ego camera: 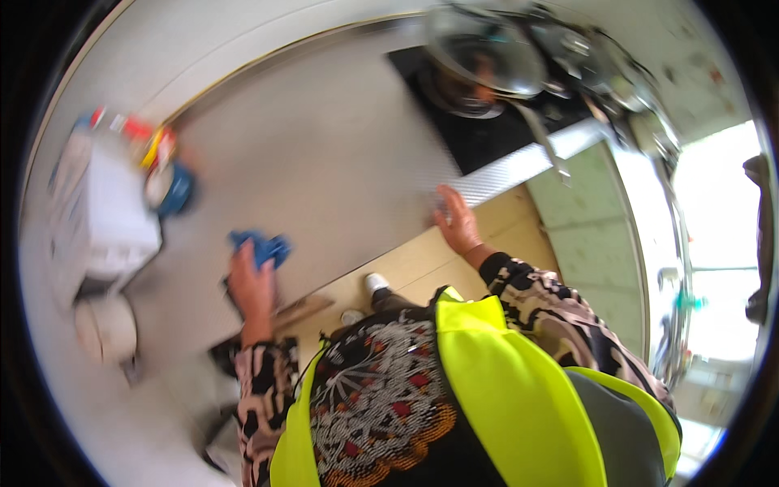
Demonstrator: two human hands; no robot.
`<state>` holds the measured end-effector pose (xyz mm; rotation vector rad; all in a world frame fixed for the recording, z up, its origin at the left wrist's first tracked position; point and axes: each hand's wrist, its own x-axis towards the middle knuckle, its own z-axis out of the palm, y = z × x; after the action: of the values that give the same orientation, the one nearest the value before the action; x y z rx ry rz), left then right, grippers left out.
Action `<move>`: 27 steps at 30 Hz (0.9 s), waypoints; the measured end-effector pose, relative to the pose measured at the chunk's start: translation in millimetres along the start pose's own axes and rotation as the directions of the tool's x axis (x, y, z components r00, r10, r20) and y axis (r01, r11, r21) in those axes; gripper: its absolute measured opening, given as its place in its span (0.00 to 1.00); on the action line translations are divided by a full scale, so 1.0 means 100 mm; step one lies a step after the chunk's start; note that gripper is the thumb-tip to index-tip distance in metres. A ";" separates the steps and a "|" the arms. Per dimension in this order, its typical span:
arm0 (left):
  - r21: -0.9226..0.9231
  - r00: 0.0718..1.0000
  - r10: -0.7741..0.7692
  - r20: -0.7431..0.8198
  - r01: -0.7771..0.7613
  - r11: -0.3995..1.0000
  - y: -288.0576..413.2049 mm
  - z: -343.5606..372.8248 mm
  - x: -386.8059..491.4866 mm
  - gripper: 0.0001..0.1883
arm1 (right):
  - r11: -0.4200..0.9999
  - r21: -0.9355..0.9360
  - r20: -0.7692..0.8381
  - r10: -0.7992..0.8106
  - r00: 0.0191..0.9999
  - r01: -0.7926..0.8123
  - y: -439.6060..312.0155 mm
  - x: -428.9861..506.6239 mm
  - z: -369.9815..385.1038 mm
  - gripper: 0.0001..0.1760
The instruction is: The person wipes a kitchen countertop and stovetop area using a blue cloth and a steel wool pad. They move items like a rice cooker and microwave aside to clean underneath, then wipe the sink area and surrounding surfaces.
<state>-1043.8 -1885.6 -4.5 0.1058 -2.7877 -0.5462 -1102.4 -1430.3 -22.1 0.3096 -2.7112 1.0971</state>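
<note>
A crumpled blue cloth point(268, 248) is bunched under the fingers of my left hand point(251, 286), against the grey countertop point(328, 152). My right hand point(459, 226) is at the counter's front edge, thumb apart from the fingers and nothing seen in it. Just beyond that hand runs a ridged metallic strip point(505, 179) along the front of a black cooktop point(450, 122). Motion blur softens both hands and the cloth.
A pan with a glass lid point(487, 67) sits on the cooktop, its handle point(541, 137) jutting over the front edge. At the left stand a white appliance point(118, 201), a blue container point(176, 189) and a cream round container point(106, 332). Green cabinet doors point(584, 225) lie right.
</note>
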 end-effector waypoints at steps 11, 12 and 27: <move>0.131 0.990 -0.021 -0.140 0.040 0.991 -0.52 0.28 0.19 0.29 | 0.244 -0.198 -0.224 0.932 0.286 -0.949 0.64 -3.19 -1.09 0.33; 0.159 0.986 -0.108 -0.129 0.128 0.979 -0.47 0.39 0.24 0.29 | 0.138 -0.208 -0.201 0.963 0.180 -0.968 0.62 -3.52 -1.12 0.33; -0.243 0.891 0.374 0.257 -0.315 0.917 2.86 1.93 0.07 0.26 | 0.089 -0.027 0.090 0.992 0.086 -0.996 1.84 -5.04 -1.79 0.31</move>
<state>-1112.6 -1552.7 -64.2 -0.5541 -2.9146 -0.7923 -649.6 -1115.6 -149.0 -1.9212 -2.7252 1.3039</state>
